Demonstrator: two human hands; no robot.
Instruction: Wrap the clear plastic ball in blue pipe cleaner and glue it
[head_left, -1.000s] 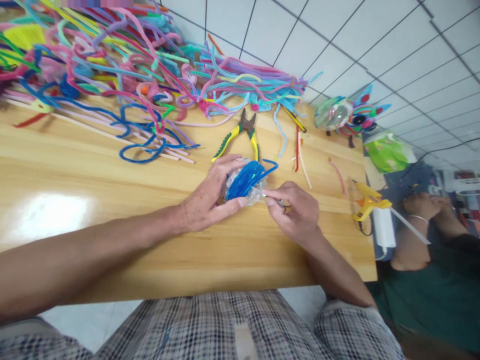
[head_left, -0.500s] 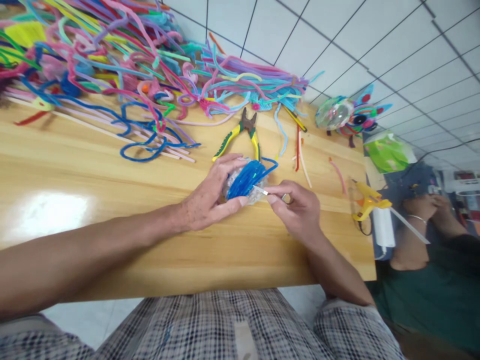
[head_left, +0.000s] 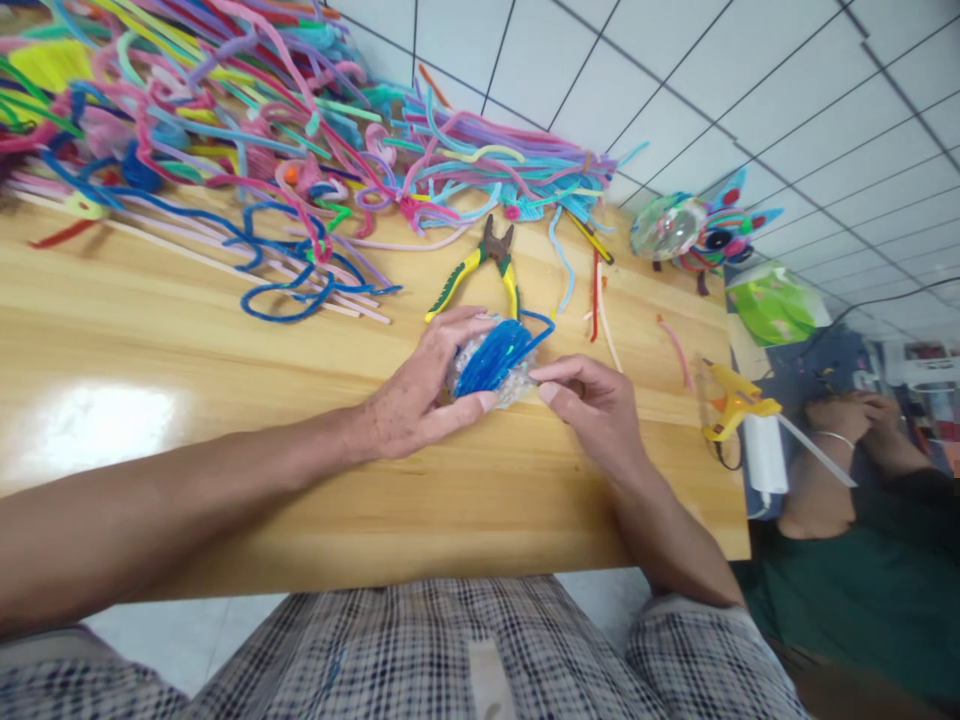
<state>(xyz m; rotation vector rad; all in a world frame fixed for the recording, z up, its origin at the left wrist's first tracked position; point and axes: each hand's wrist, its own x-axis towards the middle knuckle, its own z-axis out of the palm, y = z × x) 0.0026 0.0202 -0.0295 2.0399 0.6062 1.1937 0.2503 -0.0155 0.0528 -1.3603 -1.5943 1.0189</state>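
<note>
My left hand (head_left: 416, 395) is wrapped round the left side of a clear, bumpy, rounded piece (head_left: 516, 388), its thumb along the near edge and its fingers over the far side. Rows of blue pipe cleaner (head_left: 491, 358) lie side by side across the top, and one loose blue end loops out to the right. My right hand (head_left: 596, 405) is beside the right edge, thumb and forefinger pinched close together. What sits between those fingertips is too small to make out. Just beyond the piece, yellow-and-green handled pliers (head_left: 495, 255) lie with their jaws apart.
Heaped pipe cleaners (head_left: 225, 130) in many colours fill the far left of the wooden table (head_left: 465, 510). A pipe-cleaner animal figure (head_left: 705, 235) stands at the far right. A yellow glue gun (head_left: 739, 400) rests at the right edge, near another person's arm (head_left: 821, 480).
The white pointed sliver that showed at my right fingertips over the blue rows is no longer visible. My right fingers have shifted only slightly; my left hand keeps its hold.
</note>
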